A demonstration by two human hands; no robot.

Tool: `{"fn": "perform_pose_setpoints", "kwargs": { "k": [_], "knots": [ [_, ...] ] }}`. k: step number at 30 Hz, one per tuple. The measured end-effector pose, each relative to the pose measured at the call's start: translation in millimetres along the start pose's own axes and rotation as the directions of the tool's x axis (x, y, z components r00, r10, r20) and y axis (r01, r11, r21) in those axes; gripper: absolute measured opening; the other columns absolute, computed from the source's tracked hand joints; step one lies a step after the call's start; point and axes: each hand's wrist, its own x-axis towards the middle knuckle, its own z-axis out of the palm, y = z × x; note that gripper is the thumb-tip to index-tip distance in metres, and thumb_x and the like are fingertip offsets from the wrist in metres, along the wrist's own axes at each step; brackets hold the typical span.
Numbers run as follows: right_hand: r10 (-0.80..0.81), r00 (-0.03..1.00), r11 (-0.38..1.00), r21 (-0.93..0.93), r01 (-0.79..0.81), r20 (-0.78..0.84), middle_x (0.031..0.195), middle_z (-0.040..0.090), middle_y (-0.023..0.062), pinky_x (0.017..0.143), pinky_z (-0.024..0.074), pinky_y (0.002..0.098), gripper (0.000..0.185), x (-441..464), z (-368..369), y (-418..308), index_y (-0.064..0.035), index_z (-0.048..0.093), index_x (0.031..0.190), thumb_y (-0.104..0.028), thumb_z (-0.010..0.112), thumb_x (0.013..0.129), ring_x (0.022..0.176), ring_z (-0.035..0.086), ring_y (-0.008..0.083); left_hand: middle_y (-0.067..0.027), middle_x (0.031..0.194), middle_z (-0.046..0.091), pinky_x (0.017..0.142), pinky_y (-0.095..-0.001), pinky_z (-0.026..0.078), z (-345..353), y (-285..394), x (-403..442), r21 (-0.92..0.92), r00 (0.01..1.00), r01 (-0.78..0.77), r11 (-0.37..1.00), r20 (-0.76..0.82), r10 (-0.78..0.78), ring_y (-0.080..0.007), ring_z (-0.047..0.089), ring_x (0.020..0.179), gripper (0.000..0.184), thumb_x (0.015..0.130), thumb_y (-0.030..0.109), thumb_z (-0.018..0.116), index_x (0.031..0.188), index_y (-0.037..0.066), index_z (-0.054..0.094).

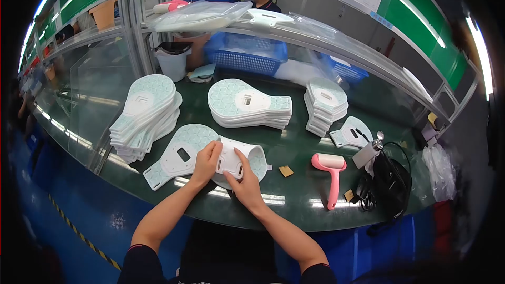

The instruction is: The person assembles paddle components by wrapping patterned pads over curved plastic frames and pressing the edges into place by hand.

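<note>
Both hands are on a white slotted panel point(229, 159) just above the near part of the dark green table. My left hand point(206, 164) grips its left edge, fingers closed. My right hand point(245, 183) holds it from the lower right, thumb and index finger on its face. A curved white surface and a rounded pale green patterned part point(258, 164) show behind it; whether these belong to the same piece I cannot tell. Left of my hands, a paddle-shaped panel point(176, 150) with a pale green pattern and a dark slot lies flat.
Stacks of similar panels stand at the left point(144, 110), centre point(247, 102) and right point(325, 100). A pink-handled roller point(331, 171), a silver bottle point(366, 155) and a black bag point(392, 184) lie on the right. Blue baskets point(244, 55) stand behind, under a shelf; a person is beyond.
</note>
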Motion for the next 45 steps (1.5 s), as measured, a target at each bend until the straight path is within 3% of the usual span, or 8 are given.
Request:
{"fn": "perform_pose_setpoints", "kwargs": {
  "k": [3,4,10,12,16,19,34,45],
  "knots": [
    [0.014,1.0,0.998,-0.06,-0.013,0.016,0.102,0.057,0.0158,0.056,0.0468,0.0243,0.061,3,-1,2,-0.009,0.033,0.133,-0.012,0.062,0.08,0.068,0.058,0.0143,-0.0008,0.066,0.051,0.051,-0.021,0.035,3,-8,3,-0.042,1.0,0.009,0.999,-0.01,-0.009,-0.0043,0.044,0.061,0.023,0.091,0.019,0.047,0.087,-0.002,0.055],
    [0.012,1.0,1.0,-0.002,-0.012,0.01,0.111,0.054,0.0233,0.074,0.0473,0.0333,0.059,3,1,3,-0.0066,0.035,0.131,-0.012,0.061,0.079,0.092,0.059,0.0323,-0.0007,0.066,0.051,0.051,-0.0207,0.035,0,-6,1,-0.01,1.0,-0.008,1.0,-0.008,0.008,-0.0042,0.044,0.061,0.023,0.091,0.019,0.047,0.087,-0.002,0.055],
    [0.056,0.998,0.998,-0.029,-0.056,0.01,0.104,0.058,0.0204,0.067,0.0484,0.0305,0.061,3,-1,3,-0.008,0.032,0.133,-0.008,0.06,0.079,0.087,0.062,0.0232,0.0,0.064,0.05,0.049,-0.0213,0.035,2,-5,3,-0.035,1.0,0.001,0.999,-0.002,-0.001,-0.004,0.043,0.059,0.024,0.092,0.019,0.046,0.087,-0.002,0.055],
    [0.096,0.995,0.982,0.157,-0.1,0.033,0.089,0.058,0.0111,0.048,0.0445,0.0201,0.063,-2,-3,-5,-0.0074,0.025,0.136,-0.001,0.056,0.081,0.066,0.059,0.0106,-0.0004,0.068,0.051,0.053,-0.0207,0.037,0,0,-2,0.007,1.0,-0.02,1.0,0.006,0.02,-0.0041,0.044,0.064,0.023,0.092,0.019,0.046,0.089,-0.002,0.055],
    [0.167,0.985,0.933,0.327,-0.149,-0.029,0.101,0.054,0.0124,0.048,0.0463,0.0204,0.069,-15,-16,-27,-0.0088,0.019,0.138,0.002,0.056,0.081,0.073,0.059,0.0125,-0.0023,0.075,0.053,0.063,-0.0213,0.039,2,19,-14,-0.109,0.994,0.028,0.994,0.105,-0.017,-0.0061,0.047,0.07,0.022,0.091,0.016,0.048,0.101,-0.002,0.053],
    [0.177,0.984,0.91,0.386,-0.151,-0.033,0.109,0.049,0.0129,0.05,0.0475,0.0199,0.07,-23,-29,-37,-0.0079,0.017,0.138,0.002,0.056,0.081,0.078,0.058,0.0133,-0.0081,0.089,0.057,0.082,-0.0276,0.04,4,31,-43,-0.196,0.943,0.121,0.973,0.33,-0.05,-0.0137,0.053,0.084,0.043,0.084,0.01,0.054,0.122,-0.002,0.04],
    [0.162,0.984,0.907,0.405,-0.119,-0.073,0.105,0.054,0.0103,0.052,0.0466,0.0193,0.064,-47,-36,-44,-0.0103,0.025,0.138,0.0,0.055,0.083,0.073,0.056,0.0094,-0.0099,0.099,0.057,0.085,-0.03,0.042,18,49,-75,-0.139,0.96,0.023,0.99,0.279,0.017,-0.0159,0.056,0.092,0.049,0.079,0.005,0.057,0.124,-0.002,0.04],
    [0.123,0.987,0.877,0.477,-0.062,-0.099,0.112,0.05,0.0126,0.053,0.0473,0.021,0.067,-58,-40,-62,-0.0079,0.016,0.14,0.002,0.052,0.084,0.079,0.057,0.0116,-0.0121,0.106,0.055,0.089,-0.0311,0.041,29,80,-88,-0.256,0.972,0.134,0.957,0.222,-0.076,-0.0179,0.054,0.098,0.047,0.08,0.004,0.055,0.124,-0.003,0.039]
  ]
}}
